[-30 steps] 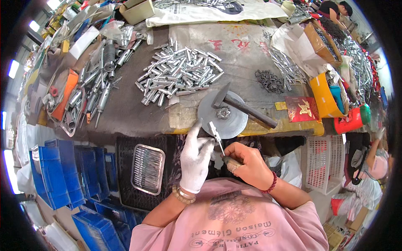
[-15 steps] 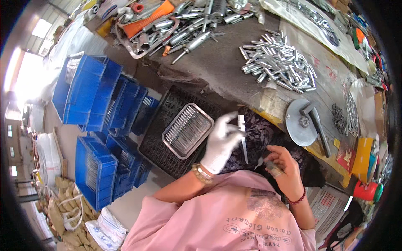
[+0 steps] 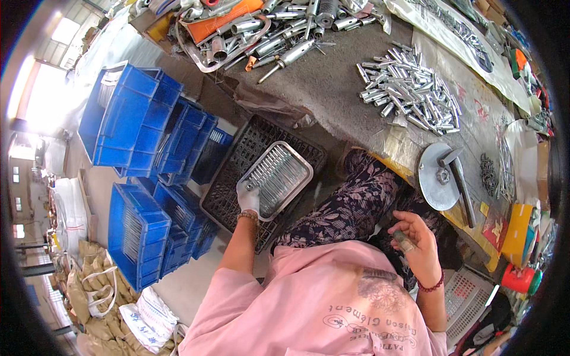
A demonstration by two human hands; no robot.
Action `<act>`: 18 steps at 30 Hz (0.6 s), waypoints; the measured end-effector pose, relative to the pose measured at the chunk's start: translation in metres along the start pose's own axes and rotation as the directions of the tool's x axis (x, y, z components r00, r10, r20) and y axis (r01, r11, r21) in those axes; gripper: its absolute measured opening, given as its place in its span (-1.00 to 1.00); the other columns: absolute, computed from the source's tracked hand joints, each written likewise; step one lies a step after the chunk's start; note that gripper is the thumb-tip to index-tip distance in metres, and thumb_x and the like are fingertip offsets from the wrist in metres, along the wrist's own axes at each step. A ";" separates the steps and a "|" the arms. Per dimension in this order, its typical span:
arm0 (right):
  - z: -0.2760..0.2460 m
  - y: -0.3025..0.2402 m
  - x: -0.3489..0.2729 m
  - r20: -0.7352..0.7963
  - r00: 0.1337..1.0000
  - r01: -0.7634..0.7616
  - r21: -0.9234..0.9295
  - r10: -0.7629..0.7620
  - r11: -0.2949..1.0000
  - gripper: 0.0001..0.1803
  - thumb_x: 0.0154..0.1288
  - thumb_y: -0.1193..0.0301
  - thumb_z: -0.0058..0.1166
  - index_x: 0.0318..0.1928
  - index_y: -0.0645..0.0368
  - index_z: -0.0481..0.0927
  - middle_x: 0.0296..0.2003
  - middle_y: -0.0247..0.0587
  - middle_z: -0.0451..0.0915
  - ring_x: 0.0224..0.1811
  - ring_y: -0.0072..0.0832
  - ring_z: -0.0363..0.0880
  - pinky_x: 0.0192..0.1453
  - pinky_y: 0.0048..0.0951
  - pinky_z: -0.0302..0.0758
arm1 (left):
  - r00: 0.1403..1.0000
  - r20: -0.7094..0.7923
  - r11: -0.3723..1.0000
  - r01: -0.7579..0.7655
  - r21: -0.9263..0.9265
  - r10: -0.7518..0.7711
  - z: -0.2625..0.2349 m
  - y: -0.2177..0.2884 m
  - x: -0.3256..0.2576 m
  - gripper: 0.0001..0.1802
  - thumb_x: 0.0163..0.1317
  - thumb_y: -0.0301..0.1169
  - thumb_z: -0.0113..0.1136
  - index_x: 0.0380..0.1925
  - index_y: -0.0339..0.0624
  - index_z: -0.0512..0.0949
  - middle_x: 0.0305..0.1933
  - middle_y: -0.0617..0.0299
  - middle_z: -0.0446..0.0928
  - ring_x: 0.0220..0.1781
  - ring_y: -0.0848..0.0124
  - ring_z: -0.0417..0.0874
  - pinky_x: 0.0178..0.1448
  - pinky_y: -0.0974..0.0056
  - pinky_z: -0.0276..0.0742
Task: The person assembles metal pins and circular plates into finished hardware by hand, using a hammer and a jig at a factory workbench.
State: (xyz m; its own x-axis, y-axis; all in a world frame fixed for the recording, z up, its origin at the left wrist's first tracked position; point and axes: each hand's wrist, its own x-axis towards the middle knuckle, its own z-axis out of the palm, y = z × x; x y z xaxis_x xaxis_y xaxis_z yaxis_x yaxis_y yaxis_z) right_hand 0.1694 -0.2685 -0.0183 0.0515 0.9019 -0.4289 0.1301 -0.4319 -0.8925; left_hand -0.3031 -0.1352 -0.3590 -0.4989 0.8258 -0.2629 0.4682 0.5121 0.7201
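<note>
My left hand, in a white glove, reaches over the left rim of a shallow metal tray. Its fingers are closed around the thick end of a silver metal rod; the fingers hide much of it. A row of slim silver rods with thicker ends fills the tray. The tray sits on a black plastic crate. Bare except for a wrapping on one finger, my right hand hovers above my lap near the bench edge. Its fingers are loosely bent and apart, with nothing visible in them.
Blue bins holding rods are stacked on the left. On the bench lie a heap of short silver tubes, a round metal plate with a hammer, and jumbled metal tools. A yellow box stands at the right.
My left hand has moved left from above my lap to the tray, carrying the silver rod. My right hand stays near my lap; a thin light piece beside its fingers no longer shows.
</note>
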 end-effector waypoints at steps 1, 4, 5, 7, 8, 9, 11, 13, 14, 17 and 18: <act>-0.001 0.000 -0.002 -0.005 1.000 0.009 -0.019 -0.009 1.000 -0.42 0.40 0.78 0.18 0.40 0.26 0.56 -0.04 -0.21 0.73 -0.06 -0.60 0.68 0.04 -0.51 0.67 | 1.000 0.001 1.000 -0.019 0.008 0.019 0.003 -0.006 0.007 -0.37 0.22 -0.41 0.47 0.32 -0.33 0.62 0.30 -0.15 0.67 0.31 -0.07 0.71 0.45 0.04 0.55; -0.001 -0.001 -0.004 0.010 1.000 0.028 -0.023 -0.027 0.999 -0.43 0.39 0.78 0.20 0.38 0.24 0.59 -0.06 -0.21 0.75 -0.06 -0.59 0.70 0.04 -0.49 0.68 | 0.997 -0.039 0.997 -0.063 0.035 0.065 -0.010 -0.050 0.038 -0.34 0.20 -0.39 0.51 0.33 -0.32 0.62 0.34 -0.18 0.65 0.36 -0.09 0.68 0.51 0.04 0.51; 0.000 0.000 -0.003 0.014 0.999 0.029 -0.020 -0.029 0.999 -0.44 0.38 0.77 0.22 0.37 0.22 0.61 -0.07 -0.21 0.76 -0.07 -0.58 0.71 0.04 -0.47 0.68 | 0.994 -0.059 0.995 -0.088 0.045 0.091 -0.015 -0.060 0.042 -0.33 0.19 -0.39 0.53 0.33 -0.33 0.62 0.36 -0.18 0.65 0.37 -0.06 0.69 0.52 0.05 0.50; -0.001 0.017 -0.002 -0.048 0.998 0.023 -0.066 -0.027 0.998 -0.45 0.37 0.75 0.25 0.35 0.20 0.63 -0.08 -0.20 0.77 -0.07 -0.57 0.72 0.04 -0.47 0.68 | 0.994 -0.062 0.996 -0.089 0.009 0.089 0.003 -0.018 0.010 -0.35 0.23 -0.36 0.52 0.32 -0.35 0.63 0.34 -0.16 0.68 0.38 0.01 0.69 0.52 0.09 0.50; -0.007 0.025 -0.003 -0.084 0.996 0.013 -0.096 -0.021 0.995 -0.45 0.36 0.74 0.27 0.34 0.18 0.65 -0.09 -0.20 0.78 -0.08 -0.57 0.73 0.04 -0.46 0.68 | 1.000 0.016 0.998 0.011 -0.058 -0.010 0.011 0.032 -0.016 -0.39 0.31 -0.36 0.47 0.33 -0.36 0.61 0.26 -0.17 0.72 0.35 0.05 0.72 0.50 0.13 0.51; -0.002 0.017 0.005 -0.010 1.000 0.024 -0.076 -0.025 0.997 -0.46 0.36 0.71 0.30 0.33 0.17 0.67 -0.09 -0.20 0.79 -0.10 -0.57 0.73 0.02 -0.45 0.68 | 0.999 -0.035 1.000 -0.024 0.017 0.025 -0.026 0.005 -0.002 -0.48 0.39 -0.38 0.40 0.30 -0.37 0.61 0.18 -0.19 0.74 0.29 0.06 0.74 0.44 0.11 0.53; -0.011 0.009 -0.013 -0.062 0.996 0.057 -0.086 -0.063 0.995 -0.46 0.37 0.68 0.32 0.34 0.14 0.67 -0.10 -0.19 0.78 -0.12 -0.56 0.71 0.00 -0.45 0.67 | 0.973 -0.125 0.980 -0.190 0.049 0.195 -0.015 0.071 -0.009 -0.60 0.46 -0.35 0.34 0.15 -0.41 0.63 0.09 -0.19 0.74 0.14 0.00 0.76 0.30 0.05 0.58; -0.013 0.005 -0.006 -0.029 0.997 0.069 -0.070 -0.071 0.995 -0.48 0.39 0.64 0.34 0.34 0.11 0.68 -0.09 -0.17 0.77 -0.16 -0.53 0.71 0.00 -0.43 0.67 | 0.915 -0.175 0.927 -0.374 -0.033 0.363 -0.027 0.126 -0.008 -0.70 0.52 -0.39 0.29 0.10 -0.41 0.66 0.04 -0.15 0.75 0.08 0.00 0.76 0.27 0.03 0.60; -0.013 0.004 -0.004 -0.056 0.996 0.067 -0.064 -0.071 0.996 -0.48 0.39 0.64 0.34 0.34 0.11 0.68 -0.09 -0.17 0.77 -0.16 -0.53 0.71 0.00 -0.43 0.67 | 0.866 -0.198 0.883 -0.469 0.002 0.460 -0.030 0.172 -0.015 -0.74 0.52 -0.42 0.28 0.07 -0.39 0.67 0.02 -0.12 0.75 0.07 0.04 0.76 0.26 0.03 0.61; -0.014 -0.007 0.001 -0.019 0.992 0.121 -0.173 -0.126 0.977 -0.51 0.42 0.59 0.33 0.33 0.12 0.69 -0.04 -0.08 0.79 -0.11 -0.42 0.78 0.05 -0.36 0.72 | 0.752 -0.146 0.725 -0.659 -0.199 0.643 -0.036 0.321 -0.089 -0.75 0.42 -0.48 0.41 0.04 -0.32 0.71 -0.02 -0.01 0.76 0.03 0.13 0.78 0.19 0.10 0.65; -0.013 -0.010 0.000 -0.046 0.991 0.119 -0.172 -0.129 0.978 -0.51 0.42 0.59 0.33 0.33 0.12 0.69 -0.04 -0.08 0.79 -0.11 -0.42 0.78 0.05 -0.36 0.72 | 0.689 -0.123 0.634 -0.711 -0.305 0.714 -0.028 0.353 -0.108 -0.73 0.38 -0.49 0.45 0.04 -0.28 0.72 -0.02 0.02 0.76 0.01 0.14 0.79 0.16 0.13 0.67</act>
State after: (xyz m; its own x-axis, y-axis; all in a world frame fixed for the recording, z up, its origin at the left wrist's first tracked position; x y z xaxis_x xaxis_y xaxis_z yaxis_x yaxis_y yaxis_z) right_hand 0.1809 -0.2637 -0.0072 0.0795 0.9495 -0.3036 0.3040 -0.3132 -0.8997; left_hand -0.1047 -0.0500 -0.0580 -0.0990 0.9059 0.4118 0.4293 -0.3344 0.8390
